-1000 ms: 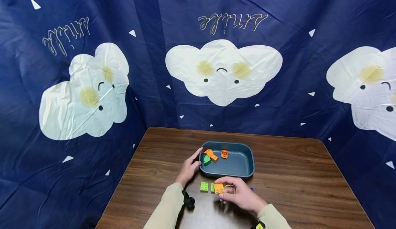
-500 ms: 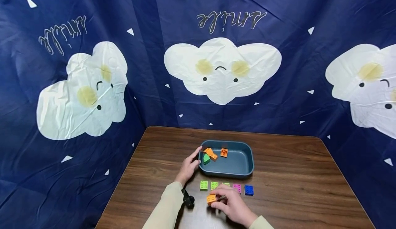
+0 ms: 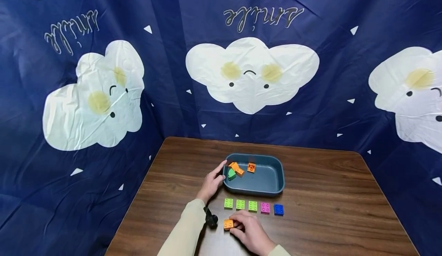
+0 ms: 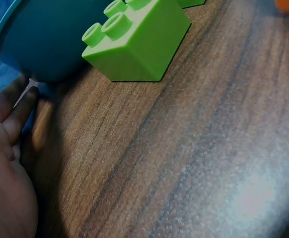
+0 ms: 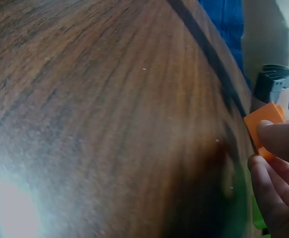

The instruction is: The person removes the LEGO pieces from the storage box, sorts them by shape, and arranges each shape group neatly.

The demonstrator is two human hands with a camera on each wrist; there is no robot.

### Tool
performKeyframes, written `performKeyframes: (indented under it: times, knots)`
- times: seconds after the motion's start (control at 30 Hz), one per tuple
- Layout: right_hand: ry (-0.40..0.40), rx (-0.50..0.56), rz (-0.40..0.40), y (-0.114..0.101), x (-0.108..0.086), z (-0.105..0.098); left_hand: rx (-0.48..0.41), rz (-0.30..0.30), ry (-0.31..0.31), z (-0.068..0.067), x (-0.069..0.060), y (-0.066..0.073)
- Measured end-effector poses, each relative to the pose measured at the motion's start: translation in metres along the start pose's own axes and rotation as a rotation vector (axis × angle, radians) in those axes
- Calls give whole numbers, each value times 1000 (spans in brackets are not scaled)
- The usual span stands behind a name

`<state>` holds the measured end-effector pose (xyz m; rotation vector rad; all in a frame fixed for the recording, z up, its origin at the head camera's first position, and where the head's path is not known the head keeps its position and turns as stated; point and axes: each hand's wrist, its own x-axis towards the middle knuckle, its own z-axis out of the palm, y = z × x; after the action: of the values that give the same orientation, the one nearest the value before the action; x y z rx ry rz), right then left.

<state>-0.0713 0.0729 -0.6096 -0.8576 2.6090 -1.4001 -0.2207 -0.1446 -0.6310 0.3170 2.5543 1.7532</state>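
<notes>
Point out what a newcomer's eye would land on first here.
Probably the big upside-down white cloud face, in the middle of the dark blue curtain behind the table. Next, the bright row of five blocks, lime, pink and blue, on the near side of the teal tray. Nearer the person, the right hand holds an orange block.

Right hand (image 5: 281, 186) pinches orange plastic block (image 5: 258, 119) at right edge. Green plastic piece (image 5: 257, 215) below, mostly hidden. Beyond: pale cloth sleeve (image 5: 271, 34), black wrist-worn device (image 5: 275, 79). Brown wood-grain tabletop (image 5: 124, 114), glare lower left.
</notes>
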Motion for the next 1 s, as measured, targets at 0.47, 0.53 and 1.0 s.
performKeyframes:
  times: [0.47, 0.53, 1.0]
  knots:
    - [162, -126, 50, 6, 7, 19, 10, 7, 0, -1, 0, 2]
    - [192, -137, 40, 7, 7, 21, 8, 4, 0, 0, 1, 2]
    - [279, -158, -7, 11, 7, 28, 6, 10, 1, 1, 2, -3]
